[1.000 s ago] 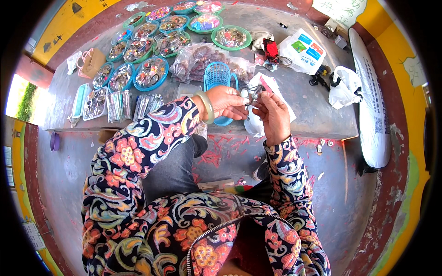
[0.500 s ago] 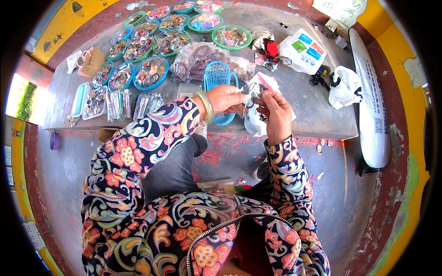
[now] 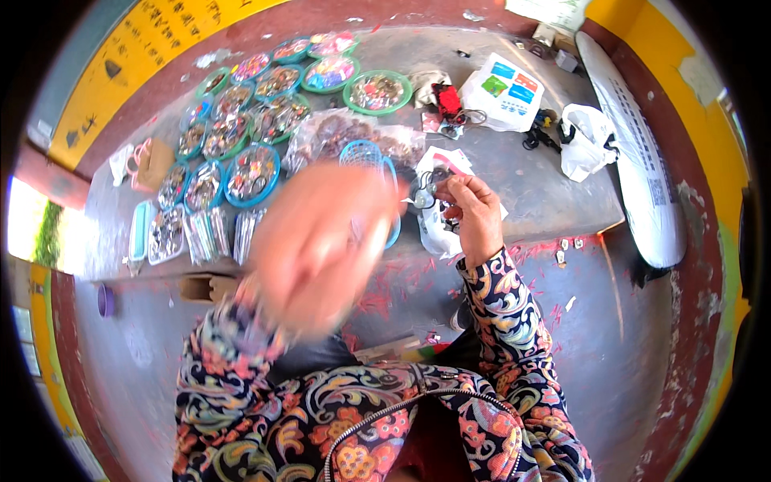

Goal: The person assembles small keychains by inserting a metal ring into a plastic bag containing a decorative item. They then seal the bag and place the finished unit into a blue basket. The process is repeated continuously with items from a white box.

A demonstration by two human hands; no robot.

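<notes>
My left hand point(image 3: 321, 249) is raised close to the camera and smeared by motion, so its fingers cannot be read. It covers part of the blue plastic basket point(image 3: 361, 153) on the platform. My right hand point(image 3: 479, 215) pinches a small clear item with thin black cord point(image 3: 426, 189) between thumb and fingers; its exact kind is too small to make out. Just under it lies a white plastic bag point(image 3: 434, 233) with dark pieces in it. Clear bags of brownish-purple small pieces point(image 3: 321, 136) lie beyond the basket.
Several round baskets of small packed goods point(image 3: 250, 175) fill the platform's left side, with bundled slim packets point(image 3: 207, 234) near its edge. At right stand a printed white bag point(image 3: 503, 92), a knotted white bag point(image 3: 586, 140) and a long white wrapped roll point(image 3: 634, 153). A cardboard box point(image 3: 207, 287) sits below the edge.
My left hand has come away from the small item and up toward the camera. My right hand still pinches the item, nearly in place. The view has shifted slightly.
</notes>
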